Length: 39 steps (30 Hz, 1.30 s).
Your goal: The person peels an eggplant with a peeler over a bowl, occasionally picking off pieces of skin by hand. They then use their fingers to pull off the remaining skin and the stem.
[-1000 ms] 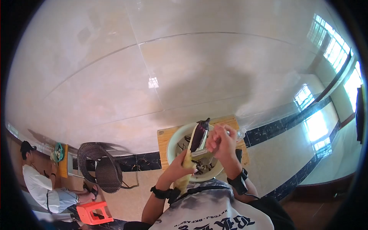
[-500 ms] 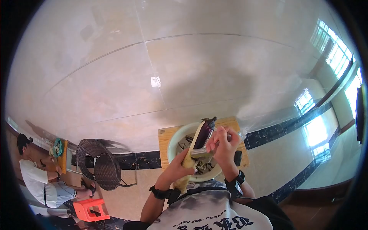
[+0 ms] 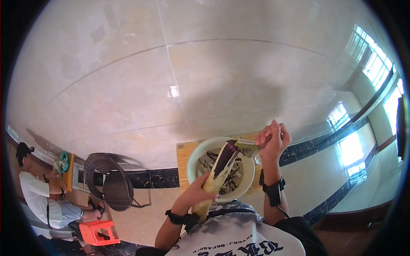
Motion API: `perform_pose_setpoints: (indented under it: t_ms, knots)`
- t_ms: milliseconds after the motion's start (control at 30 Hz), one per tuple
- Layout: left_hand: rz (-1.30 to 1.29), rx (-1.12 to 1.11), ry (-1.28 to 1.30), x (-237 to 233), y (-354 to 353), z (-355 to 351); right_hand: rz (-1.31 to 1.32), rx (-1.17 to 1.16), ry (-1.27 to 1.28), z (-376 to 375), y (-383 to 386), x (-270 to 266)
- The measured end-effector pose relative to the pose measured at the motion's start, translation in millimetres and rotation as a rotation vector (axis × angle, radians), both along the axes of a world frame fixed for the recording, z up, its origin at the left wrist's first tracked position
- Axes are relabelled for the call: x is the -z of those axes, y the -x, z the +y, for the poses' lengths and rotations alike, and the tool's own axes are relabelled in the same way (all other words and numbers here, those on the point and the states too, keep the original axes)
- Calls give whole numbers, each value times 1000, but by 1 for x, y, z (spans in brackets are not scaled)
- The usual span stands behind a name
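A partly peeled eggplant (image 3: 223, 164) slants over a pale round basin (image 3: 192, 164), its pale flesh bare at the lower end and dark purple skin left near the stem. My left hand (image 3: 198, 192) is wrapped round its lower part. Up at the stem end, my right hand (image 3: 273, 138) grips a peeler (image 3: 247, 145), whose head is against the top of the eggplant. Dark strips of peel (image 3: 230, 183) lie inside the basin.
The basin stands on a wooden table (image 3: 183, 149) by the tiled wall. To the left are a brown wicker chair (image 3: 117, 192), an orange stool (image 3: 99, 233) and a seated person (image 3: 36, 192) beside a small table with a green bowl (image 3: 63, 162).
My right hand has moved up and to the right with the peeler, from the eggplant's middle to its stem end. More of the eggplant's side shows pale flesh.
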<state>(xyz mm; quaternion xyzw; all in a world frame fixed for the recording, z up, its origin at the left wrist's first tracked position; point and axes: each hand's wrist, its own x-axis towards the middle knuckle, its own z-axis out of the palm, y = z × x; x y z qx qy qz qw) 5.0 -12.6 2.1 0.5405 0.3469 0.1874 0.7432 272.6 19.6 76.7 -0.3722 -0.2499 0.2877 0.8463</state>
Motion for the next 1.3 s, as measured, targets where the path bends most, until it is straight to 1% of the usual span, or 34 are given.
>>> perform_pose_setpoints:
  t_ms: [67, 167, 267, 367, 467, 567, 667, 767, 867, 967, 1067, 1167, 1267, 1300]
  knots:
    - [33, 6, 38, -2, 0, 2, -36, 17, -15, 1, 1, 1]
    - [-5, -33, -13, 3, 0, -1, -137, 159, -46, 4, -4, 10]
    - [-17, -23, -41, 13, 9, 1, -57, 154, -31, 2, -16, 9]
    - [-25, -14, 114, 8, 11, 4, 40, -14, 12, -9, -10, 10]
    - [-78, -24, 178, 10, 7, 7, 124, -251, 29, -20, 17, 19]
    - [-108, -34, 196, 8, 0, 8, 219, -436, 51, -27, 42, 22]
    - [-119, -22, 196, 7, -4, 9, 221, -473, 101, -27, 53, 23]
    - [-156, -8, 223, 10, -3, 6, 128, -399, 138, -27, 57, 21]
    - [-117, 0, 224, 0, -1, 5, -23, -276, 160, -29, 57, 15]
    - [-39, 125, 140, 18, 11, -1, -167, -44, 58, -5, 20, 20]
    - [-19, 60, 10, 9, 8, -2, 134, -90, 44, 3, -3, 10]
    - [-45, 67, 198, 7, 4, 4, 175, -91, -1, -3, 3, 7]
    - [-64, 41, 139, 9, 1, 3, 267, -204, -38, -18, 4, 6]
    - [-60, 30, 154, 8, 1, 3, 289, -271, -8, -24, 10, 7]
